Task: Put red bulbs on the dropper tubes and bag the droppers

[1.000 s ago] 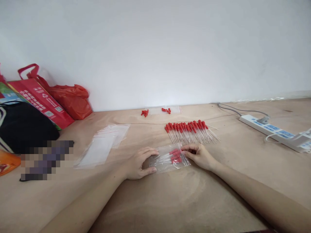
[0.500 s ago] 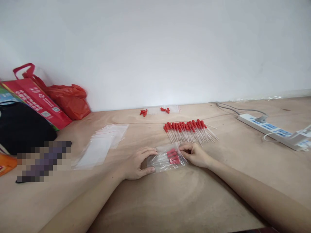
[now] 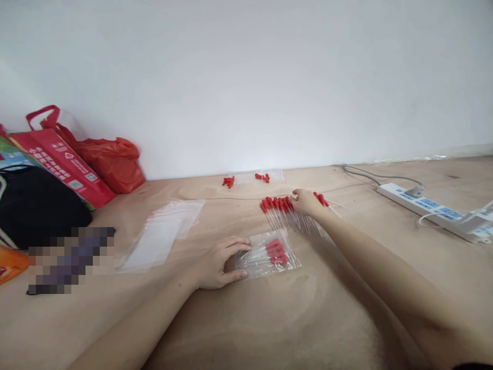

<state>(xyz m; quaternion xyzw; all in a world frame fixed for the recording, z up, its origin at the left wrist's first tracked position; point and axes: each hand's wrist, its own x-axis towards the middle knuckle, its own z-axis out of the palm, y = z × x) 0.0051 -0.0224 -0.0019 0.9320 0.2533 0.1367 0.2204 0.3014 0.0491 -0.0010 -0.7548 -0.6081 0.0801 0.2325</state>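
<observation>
A small clear zip bag (image 3: 268, 254) holding several red-capped glass droppers lies on the wooden table. My left hand (image 3: 219, 262) rests on the bag's left end, thumb and fingers curled around its edge. My right hand (image 3: 307, 201) has reached farther back and lies on a row of loose red-capped droppers (image 3: 281, 208), fingers bent down onto them. Whether a dropper is pinched between those fingers is hidden.
Empty clear bags (image 3: 162, 234) lie to the left. Red bags (image 3: 100, 159) and a black bag (image 3: 34, 203) stand at the far left by the wall. Loose red caps (image 3: 246, 179) sit near the wall. A white power strip (image 3: 435, 210) with cables lies at the right.
My right hand let go of the bag's right end and moved back onto the row of loose droppers. The left hand stayed on the bag.
</observation>
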